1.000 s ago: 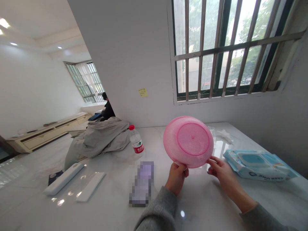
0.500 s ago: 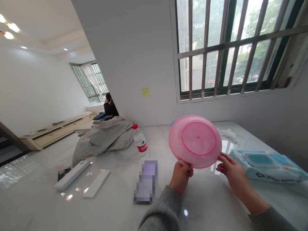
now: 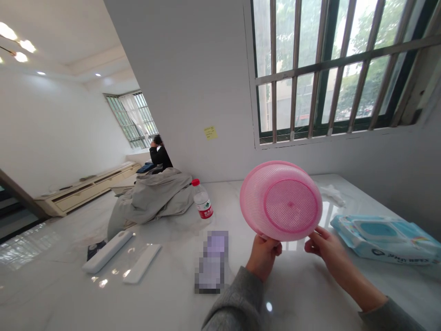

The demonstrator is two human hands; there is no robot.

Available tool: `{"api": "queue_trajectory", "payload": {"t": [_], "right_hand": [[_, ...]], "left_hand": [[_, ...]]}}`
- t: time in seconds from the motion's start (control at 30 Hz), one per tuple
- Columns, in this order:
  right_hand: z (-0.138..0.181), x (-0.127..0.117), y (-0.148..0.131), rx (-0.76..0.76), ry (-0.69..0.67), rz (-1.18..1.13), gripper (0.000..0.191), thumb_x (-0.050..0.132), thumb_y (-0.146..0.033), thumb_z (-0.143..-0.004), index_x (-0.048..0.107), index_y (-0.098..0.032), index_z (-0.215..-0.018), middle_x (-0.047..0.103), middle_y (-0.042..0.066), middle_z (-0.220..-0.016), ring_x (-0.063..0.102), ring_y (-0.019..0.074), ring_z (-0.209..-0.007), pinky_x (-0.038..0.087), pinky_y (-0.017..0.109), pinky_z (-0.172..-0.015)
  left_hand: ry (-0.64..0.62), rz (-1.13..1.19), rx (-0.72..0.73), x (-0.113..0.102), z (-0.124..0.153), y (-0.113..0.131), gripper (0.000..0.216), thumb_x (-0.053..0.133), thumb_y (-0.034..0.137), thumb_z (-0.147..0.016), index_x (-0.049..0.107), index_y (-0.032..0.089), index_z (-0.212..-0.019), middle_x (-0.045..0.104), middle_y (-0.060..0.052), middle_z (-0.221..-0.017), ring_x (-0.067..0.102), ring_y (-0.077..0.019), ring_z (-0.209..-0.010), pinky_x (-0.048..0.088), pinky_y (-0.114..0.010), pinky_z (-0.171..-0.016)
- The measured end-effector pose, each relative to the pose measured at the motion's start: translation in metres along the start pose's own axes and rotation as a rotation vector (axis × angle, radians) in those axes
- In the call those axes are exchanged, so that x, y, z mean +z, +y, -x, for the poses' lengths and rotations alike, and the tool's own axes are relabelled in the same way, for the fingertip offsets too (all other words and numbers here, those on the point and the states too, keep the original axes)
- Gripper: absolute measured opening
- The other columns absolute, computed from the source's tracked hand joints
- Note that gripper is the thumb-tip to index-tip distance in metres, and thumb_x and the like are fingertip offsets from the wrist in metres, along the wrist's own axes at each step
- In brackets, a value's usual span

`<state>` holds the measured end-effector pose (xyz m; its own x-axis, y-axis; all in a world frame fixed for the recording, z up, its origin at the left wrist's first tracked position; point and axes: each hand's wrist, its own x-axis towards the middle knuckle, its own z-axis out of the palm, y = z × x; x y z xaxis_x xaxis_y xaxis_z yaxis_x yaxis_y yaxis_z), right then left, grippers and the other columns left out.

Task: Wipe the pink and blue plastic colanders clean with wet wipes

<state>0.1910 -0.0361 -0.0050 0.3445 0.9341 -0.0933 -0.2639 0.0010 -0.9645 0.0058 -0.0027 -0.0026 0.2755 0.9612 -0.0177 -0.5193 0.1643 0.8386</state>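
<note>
A round pink mesh basket (image 3: pixel 280 201) is held up above the white marble table (image 3: pixel 172 299), its underside turned toward me. My left hand (image 3: pixel 263 256) is closed on its lower rim. At the lower right rim, my right hand (image 3: pixel 324 252) pinches the edge with its fingertips. Both sleeves are grey.
A blue pack of wet wipes (image 3: pixel 386 238) lies to the right. A blurred-out object (image 3: pixel 212 262), a water bottle (image 3: pixel 203 205), a grey jacket (image 3: pixel 155 197) and two white bars (image 3: pixel 120 255) lie to the left. A person (image 3: pixel 159 155) sits far back. A barred window (image 3: pixel 337 69) is ahead.
The basket has tilted a little and shifted slightly right and up in the picture. Both hands keep hold of its lower rim.
</note>
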Motion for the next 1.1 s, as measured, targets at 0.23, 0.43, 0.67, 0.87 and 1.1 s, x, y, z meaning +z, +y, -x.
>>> {"api": "queue_trajectory", "payload": {"t": [0.23, 0.43, 0.67, 0.87, 1.1], "right_hand": [[-0.010, -0.014, -0.004, -0.028, 0.126, -0.078, 0.049, 0.090, -0.047, -0.066, 0.073, -0.022, -0.105, 0.066, -0.003, -0.060, 0.058, 0.0144, -0.054, 0.053, 0.025, -0.055], [0.001, -0.001, 0.007, 0.005, -0.042, 0.069, 0.043, 0.086, -0.051, -0.073, 0.074, -0.023, -0.103, 0.065, -0.002, -0.055, 0.060, 0.0174, -0.053, 0.054, 0.029, -0.058], [0.006, 0.006, 0.008, 0.035, -0.055, 0.070, 0.036, 0.085, -0.048, -0.073, 0.073, -0.019, -0.091, 0.066, 0.001, -0.057, 0.065, 0.0192, -0.055, 0.057, 0.032, -0.060], [0.001, -0.003, -0.006, -0.014, 0.036, -0.087, 0.051, 0.089, -0.046, -0.071, 0.071, -0.024, -0.114, 0.068, -0.003, -0.069, 0.061, 0.0150, -0.056, 0.057, 0.028, -0.059], [-0.005, -0.008, 0.000, 0.064, 0.105, -0.093, 0.054, 0.091, -0.043, -0.068, 0.071, -0.025, -0.114, 0.064, -0.005, -0.062, 0.059, 0.0154, -0.054, 0.059, 0.027, -0.058]], "left_hand": [[0.002, 0.032, -0.029, 0.001, 0.002, 0.004, 0.028, 0.080, 0.025, -0.062, 0.052, 0.019, -0.061, 0.045, 0.006, -0.052, 0.038, -0.0074, -0.049, 0.017, -0.029, -0.054], [-0.017, -0.002, 0.001, -0.003, 0.000, -0.003, 0.022, 0.075, 0.022, -0.061, 0.053, 0.019, -0.056, 0.043, 0.005, -0.048, 0.038, -0.0082, -0.047, 0.018, -0.030, -0.052], [-0.006, -0.027, -0.011, 0.000, -0.002, -0.004, 0.030, 0.081, 0.027, -0.060, 0.053, 0.019, -0.055, 0.042, 0.006, -0.047, 0.038, -0.0082, -0.046, 0.019, -0.029, -0.051], [0.014, -0.005, -0.020, 0.000, -0.002, -0.001, 0.028, 0.080, 0.026, -0.059, 0.053, 0.019, -0.056, 0.044, 0.005, -0.048, 0.038, -0.0075, -0.047, 0.019, -0.030, -0.052], [-0.022, 0.002, -0.014, -0.001, 0.001, 0.001, 0.024, 0.077, 0.022, -0.060, 0.053, 0.019, -0.061, 0.046, 0.005, -0.049, 0.038, -0.0079, -0.048, 0.019, -0.029, -0.053]]}}
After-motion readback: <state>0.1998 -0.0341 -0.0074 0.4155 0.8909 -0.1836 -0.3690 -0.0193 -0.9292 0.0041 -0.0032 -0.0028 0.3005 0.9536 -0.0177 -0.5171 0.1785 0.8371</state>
